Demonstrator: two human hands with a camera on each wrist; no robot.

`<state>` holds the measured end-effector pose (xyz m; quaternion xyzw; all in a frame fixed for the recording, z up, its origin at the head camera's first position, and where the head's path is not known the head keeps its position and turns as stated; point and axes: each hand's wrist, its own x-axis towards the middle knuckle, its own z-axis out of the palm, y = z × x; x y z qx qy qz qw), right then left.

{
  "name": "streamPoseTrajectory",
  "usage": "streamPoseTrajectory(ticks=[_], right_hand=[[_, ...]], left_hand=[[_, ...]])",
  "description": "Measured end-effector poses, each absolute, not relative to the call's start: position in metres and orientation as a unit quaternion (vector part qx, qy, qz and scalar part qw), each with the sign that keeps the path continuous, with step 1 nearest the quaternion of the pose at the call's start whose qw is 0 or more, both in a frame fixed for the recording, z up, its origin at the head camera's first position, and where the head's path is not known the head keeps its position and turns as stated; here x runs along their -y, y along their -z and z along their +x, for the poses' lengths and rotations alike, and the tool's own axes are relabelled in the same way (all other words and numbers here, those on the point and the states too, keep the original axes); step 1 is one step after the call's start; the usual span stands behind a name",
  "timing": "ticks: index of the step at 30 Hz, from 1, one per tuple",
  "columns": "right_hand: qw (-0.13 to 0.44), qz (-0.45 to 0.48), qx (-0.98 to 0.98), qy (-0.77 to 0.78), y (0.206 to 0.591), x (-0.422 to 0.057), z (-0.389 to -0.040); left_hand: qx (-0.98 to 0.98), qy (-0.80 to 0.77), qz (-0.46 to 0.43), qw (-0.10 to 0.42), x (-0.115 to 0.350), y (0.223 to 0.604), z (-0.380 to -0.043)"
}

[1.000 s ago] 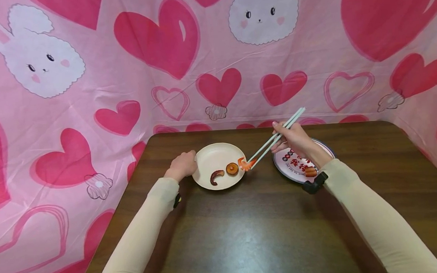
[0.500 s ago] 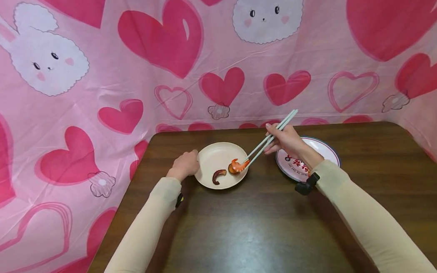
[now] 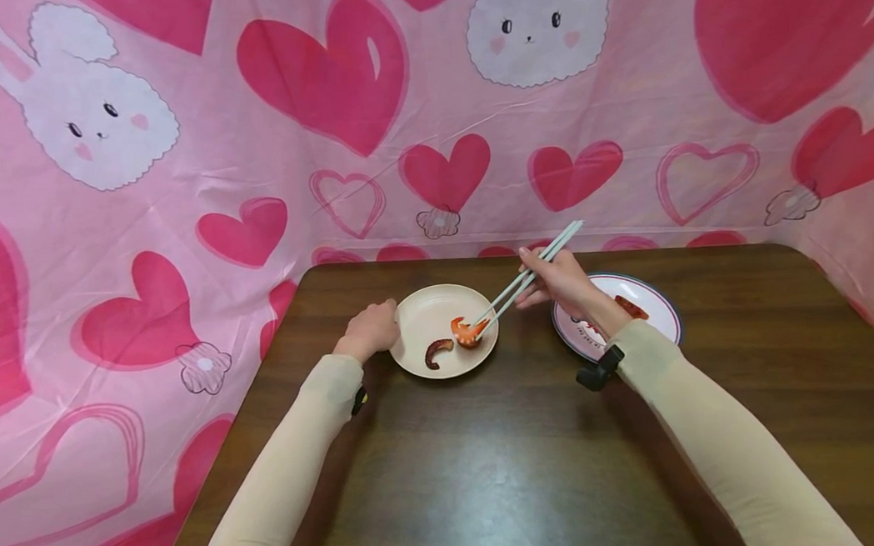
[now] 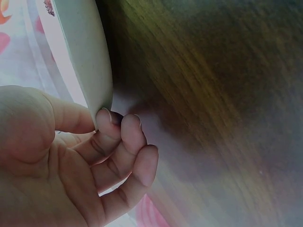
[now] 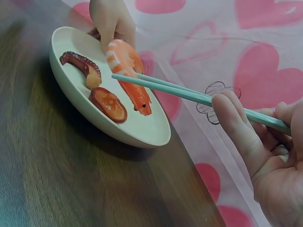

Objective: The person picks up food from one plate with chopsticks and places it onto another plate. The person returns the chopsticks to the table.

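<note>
My left hand pinches the edge of a cream plate between thumb and fingers, as the left wrist view shows up close. In my right hand is a pair of pale green chopsticks. Their tips clasp an orange and white shrimp over the plate's right part. Whether the shrimp touches the plate I cannot tell. On the plate lie a dark red octopus tentacle and a brown mushroom cap, which the shrimp mostly covers in the head view.
Behind the right wrist stands a white plate with a blue rim and red lettering, partly hidden by the arm. A reddish-brown food piece lies on it. The brown wooden table meets a pink heart-patterned cloth at the back.
My right hand has moved left, carrying the shrimp in the chopsticks from the cream plate's right edge to over the mushroom. My left hand stays at the rim.
</note>
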<state>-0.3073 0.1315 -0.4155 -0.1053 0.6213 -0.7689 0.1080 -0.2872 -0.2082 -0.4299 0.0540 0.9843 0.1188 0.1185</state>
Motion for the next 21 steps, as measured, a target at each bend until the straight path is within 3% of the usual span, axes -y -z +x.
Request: streamPoseTrajectory(ticks=[21], right_hand=[[0.087, -0.077, -0.602, 0.79, 0.423, -0.092, -0.313]], left_hand=[[-0.986, -0.11, 0.052, 0.113, 0.208, 0.434, -0.291]])
